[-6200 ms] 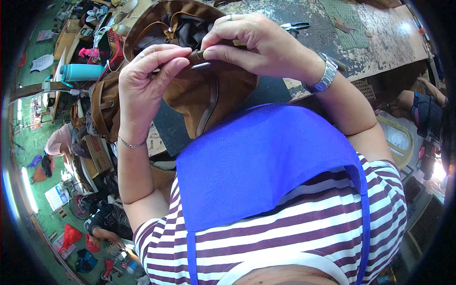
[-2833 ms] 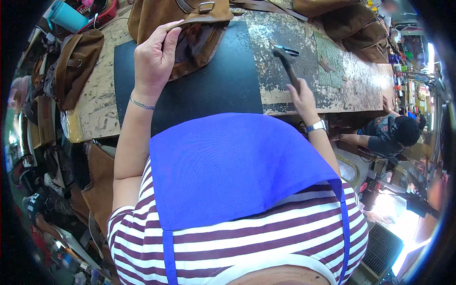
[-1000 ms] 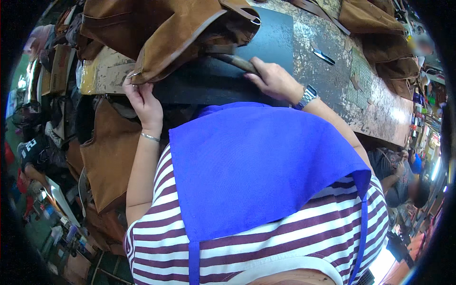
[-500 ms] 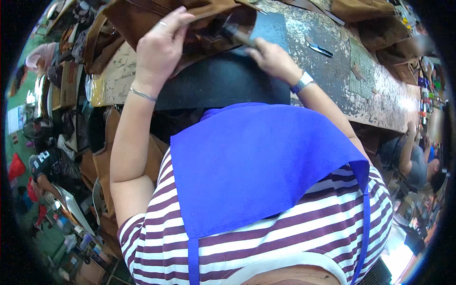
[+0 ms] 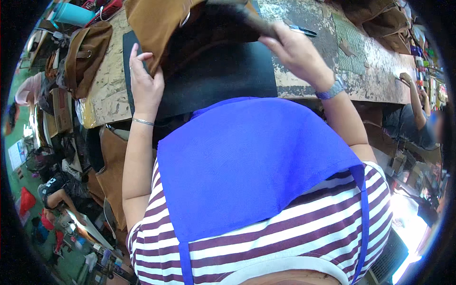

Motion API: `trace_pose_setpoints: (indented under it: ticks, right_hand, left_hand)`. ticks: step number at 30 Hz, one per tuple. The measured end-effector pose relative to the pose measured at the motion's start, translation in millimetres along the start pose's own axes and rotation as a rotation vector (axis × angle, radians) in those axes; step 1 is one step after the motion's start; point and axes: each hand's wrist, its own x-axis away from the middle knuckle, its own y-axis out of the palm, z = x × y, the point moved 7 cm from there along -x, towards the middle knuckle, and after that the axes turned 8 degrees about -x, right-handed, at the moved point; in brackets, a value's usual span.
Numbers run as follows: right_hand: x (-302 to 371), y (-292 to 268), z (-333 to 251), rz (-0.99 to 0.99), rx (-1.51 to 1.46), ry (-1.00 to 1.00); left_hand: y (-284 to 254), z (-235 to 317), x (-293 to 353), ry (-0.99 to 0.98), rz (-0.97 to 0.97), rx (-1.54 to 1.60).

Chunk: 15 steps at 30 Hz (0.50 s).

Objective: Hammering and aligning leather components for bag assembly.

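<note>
A brown leather bag (image 5: 156, 26) with a metal ring lies at the far side of the table, its dark inside facing me. My left hand (image 5: 146, 83) pinches the bag's near left edge between thumb and fingers. In my right hand (image 5: 299, 52) is a wooden-handled tool (image 5: 259, 23), its handle angled up and left over the bag's opening. Motion blurs the tool's head at the top edge, so its kind is unclear. Under the bag a black mat (image 5: 223, 78) covers the near part of the table.
A slim blue-and-black hand tool (image 5: 304, 31) lies beyond my right hand on the worn table (image 5: 304, 76). Near it is a green mesh-patterned sheet (image 5: 349, 47). More brown bags stand left (image 5: 88, 59) and far right (image 5: 387, 28). Another person (image 5: 415, 114) sits at the right end.
The bag has turned and shifted, its opening now toward me. My left hand has moved down and left to its near edge. My right hand has shifted right with the tool.
</note>
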Motion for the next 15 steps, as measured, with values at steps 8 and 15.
trace_pose_setpoints:
  ticks: [8,15]
  right_hand:
    - [17,71,32,-0.289,0.003,0.04]
    - [12,86,31,-0.248,-0.049,0.023]
  left_hand:
    - [28,22,-39,0.09,-0.185,0.012]
    - [46,19,-31,0.289,-0.452,-0.282]
